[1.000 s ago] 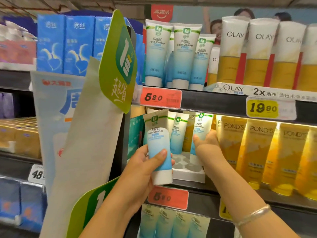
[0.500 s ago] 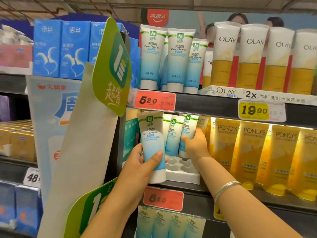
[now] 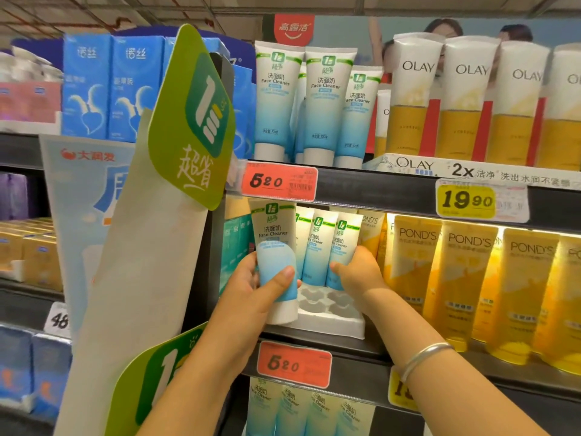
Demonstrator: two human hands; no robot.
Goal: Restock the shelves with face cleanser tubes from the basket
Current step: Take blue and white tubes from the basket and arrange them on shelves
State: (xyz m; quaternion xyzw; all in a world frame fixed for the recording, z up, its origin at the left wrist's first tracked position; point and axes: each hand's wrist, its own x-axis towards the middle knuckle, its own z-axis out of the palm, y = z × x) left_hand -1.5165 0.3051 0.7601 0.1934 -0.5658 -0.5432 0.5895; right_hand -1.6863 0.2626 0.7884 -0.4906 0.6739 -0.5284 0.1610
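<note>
gripping a cleanser tube (image 3: 276,262) in left hand (image 3: 251,289), right hand (image 3: 358,272) seemingly steadying shelved tubes (image 3: 330,247)

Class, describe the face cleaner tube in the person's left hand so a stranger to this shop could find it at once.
Find the middle shelf with the red 5.20 price tag on its edge. Below that tag stand white-and-blue face cleaner tubes in a white tray. The wanted tube is the leftmost and nearest, gripped by the left hand, its cap over the tray's front edge.
</note>
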